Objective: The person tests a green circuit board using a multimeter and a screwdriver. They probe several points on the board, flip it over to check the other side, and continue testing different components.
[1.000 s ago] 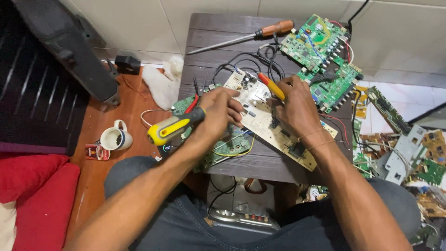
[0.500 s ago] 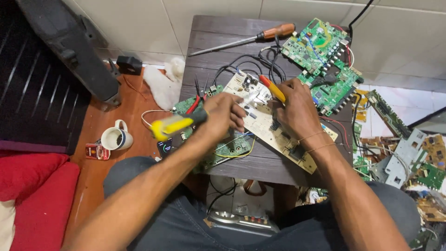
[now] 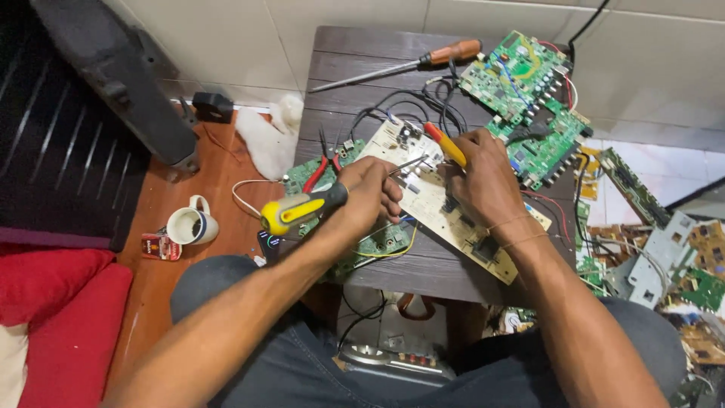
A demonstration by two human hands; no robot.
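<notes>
Over the beige circuit board (image 3: 438, 208), left hand (image 3: 370, 193) grips a yellow-handled screwdriver (image 3: 302, 209), right hand (image 3: 483, 181) an orange-handled tool (image 3: 445, 143).

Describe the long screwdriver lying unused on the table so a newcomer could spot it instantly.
Start at the dark wooden table and look to its far edge, near the tiled wall. The long screwdriver lies there alone, left of the green circuit boards. Its orange-brown handle and long bare shaft set it apart from the yellow-handled tools in the hands.
</notes>
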